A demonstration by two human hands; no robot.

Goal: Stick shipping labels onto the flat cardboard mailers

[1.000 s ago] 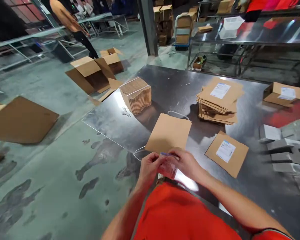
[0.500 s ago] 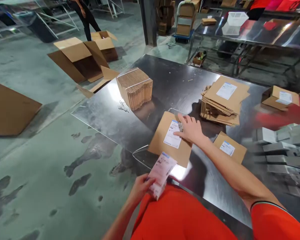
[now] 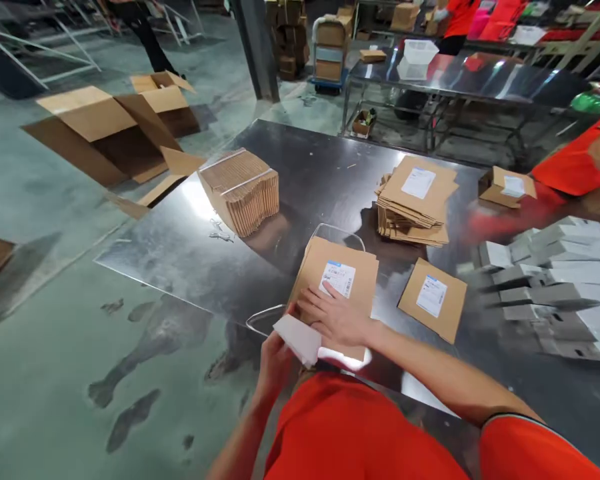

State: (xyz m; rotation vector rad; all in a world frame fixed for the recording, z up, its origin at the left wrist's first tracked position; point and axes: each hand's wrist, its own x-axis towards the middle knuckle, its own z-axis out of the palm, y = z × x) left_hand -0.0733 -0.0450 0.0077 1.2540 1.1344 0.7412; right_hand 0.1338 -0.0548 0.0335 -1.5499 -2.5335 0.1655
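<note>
A flat brown cardboard piece (image 3: pixel 350 267) with a white label (image 3: pixel 338 279) lies on the steel table (image 3: pixel 300 167) in front of me. My right hand (image 3: pixel 336 317) rests flat on its near part, fingers spread, just below the label. My left hand (image 3: pixel 275 357) holds a white stack of label sheets (image 3: pixel 298 337) at the table's near edge, touching the cardboard's near left corner.
A bundle of folded cardboard (image 3: pixel 241 190) stands at the left. A pile of labelled flat boxes (image 3: pixel 416 199) and a single one (image 3: pixel 433 298) lie to the right. Grey boxes (image 3: pixel 555 287) fill the right side. Another person in orange (image 3: pixel 575 160) works there. Open cartons (image 3: pixel 115 127) sit on the floor.
My right hand pulled back from the label toward the cardboard's near edge. My left hand brought the label sheets up to the cardboard. The view shifted right.
</note>
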